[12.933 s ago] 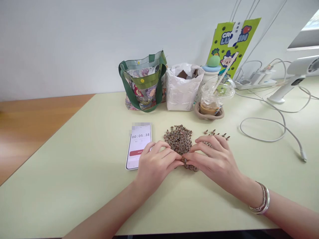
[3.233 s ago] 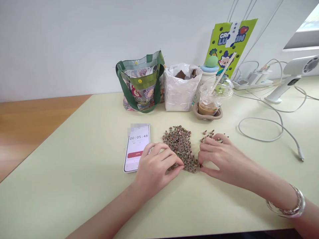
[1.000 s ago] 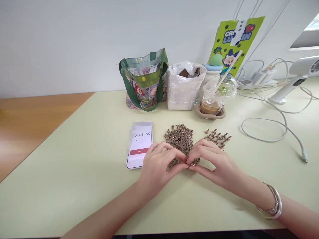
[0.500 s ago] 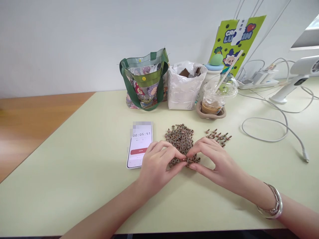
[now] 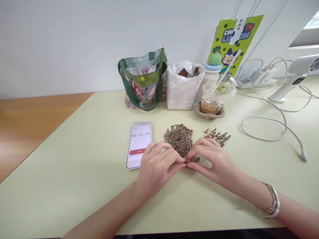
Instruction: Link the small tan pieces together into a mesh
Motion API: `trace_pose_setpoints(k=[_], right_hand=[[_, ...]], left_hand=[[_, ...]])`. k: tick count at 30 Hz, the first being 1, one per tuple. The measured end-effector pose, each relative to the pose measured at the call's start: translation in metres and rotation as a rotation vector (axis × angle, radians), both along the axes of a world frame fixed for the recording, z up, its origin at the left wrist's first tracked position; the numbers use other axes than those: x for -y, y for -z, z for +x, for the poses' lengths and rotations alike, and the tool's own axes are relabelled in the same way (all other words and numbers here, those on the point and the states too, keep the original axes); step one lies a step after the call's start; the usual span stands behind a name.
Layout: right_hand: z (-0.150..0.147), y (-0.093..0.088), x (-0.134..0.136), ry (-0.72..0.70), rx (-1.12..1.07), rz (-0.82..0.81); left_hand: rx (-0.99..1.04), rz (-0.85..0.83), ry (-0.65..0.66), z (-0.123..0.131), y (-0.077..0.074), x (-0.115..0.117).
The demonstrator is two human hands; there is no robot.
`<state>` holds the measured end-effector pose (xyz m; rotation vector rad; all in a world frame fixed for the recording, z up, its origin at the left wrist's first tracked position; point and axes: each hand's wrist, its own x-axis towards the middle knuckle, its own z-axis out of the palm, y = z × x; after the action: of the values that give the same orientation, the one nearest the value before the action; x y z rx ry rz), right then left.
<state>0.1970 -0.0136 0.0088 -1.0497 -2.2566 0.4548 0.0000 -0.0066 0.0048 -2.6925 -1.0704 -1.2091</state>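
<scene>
A dense pile of small brownish screws (image 5: 179, 137) lies mid-table. At its near edge my left hand (image 5: 159, 164) pinches a small piece between thumb and forefinger, its details too small to tell. Fingertips of my right hand (image 5: 215, 159) meet it there, closed around the same tiny spot; what they grip is mostly hidden. To the right of the pile, beyond my right hand, lies a looser group of screws (image 5: 219, 136). A phone (image 5: 140, 142) showing a timer lies left of the pile, partly covered by my left hand.
Along the wall stand a clear bag with green straps (image 5: 143, 83), a white plastic bag (image 5: 181, 91), a bottle (image 5: 211, 68) and a plastic cup (image 5: 210, 101) in a brown holder. A white cable (image 5: 284, 122) curls at the right, near a white fan (image 5: 286, 79).
The thumb and forefinger of my left hand have closed tighter, and both hands' fingertips are nearer each other. The whole view has shifted slightly.
</scene>
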Motion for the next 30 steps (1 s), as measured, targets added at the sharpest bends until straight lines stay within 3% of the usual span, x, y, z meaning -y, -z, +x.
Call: trace_pose_setpoints(k=[15,22,30], right_hand=[[-0.0041,0.0022,-0.0004,0.035,0.008,0.231],[-0.0018,-0.0034,0.0008,0.006,0.091,0.084],[-0.0023,-0.001,0.0006,0.045,0.043,0.112]], left_hand=[[0.001,-0.116,-0.028,0.0007,-0.0017,0.0003],[0.014,-0.052,-0.018,0.001,-0.0008,0.0012],[0.007,-0.037,-0.021,0.0006,-0.0014,-0.0001]])
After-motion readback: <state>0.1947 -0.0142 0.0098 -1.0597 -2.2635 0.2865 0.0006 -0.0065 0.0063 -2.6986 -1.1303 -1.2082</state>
